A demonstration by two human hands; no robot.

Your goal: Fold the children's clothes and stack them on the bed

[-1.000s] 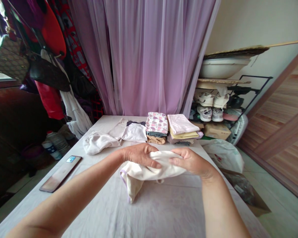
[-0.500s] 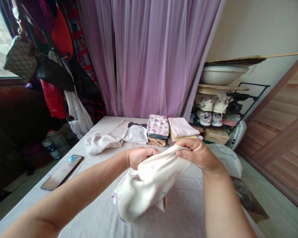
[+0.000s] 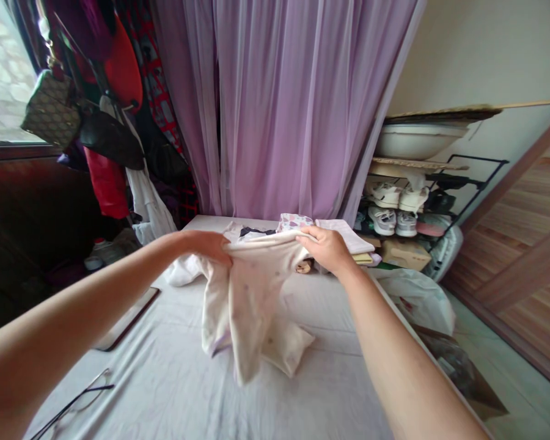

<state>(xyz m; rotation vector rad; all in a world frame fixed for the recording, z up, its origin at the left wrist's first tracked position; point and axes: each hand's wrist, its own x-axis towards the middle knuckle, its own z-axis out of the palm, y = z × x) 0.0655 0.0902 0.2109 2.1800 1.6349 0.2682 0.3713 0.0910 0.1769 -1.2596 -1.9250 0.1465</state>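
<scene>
The left hand (image 3: 205,245) and right hand (image 3: 326,249), held apart, grip a cream garment (image 3: 252,299). It hangs over the bed sheet (image 3: 330,391).

Only bare skin shows of the person's own body, with nothing worn in view on either limb. The left arm (image 3: 87,299) comes in from the near left, broad and rounded at the forearm and narrowing to a slim wrist. The right arm (image 3: 406,360) comes in from the near right, with the same smooth taper. The right hand (image 3: 327,249) has a rounded back, soft knuckles and short, tapering fingers (image 3: 309,239). The left hand (image 3: 206,244) shows mostly its smooth back, and its fingertips are partly hidden. The nails are too small to make out.
</scene>
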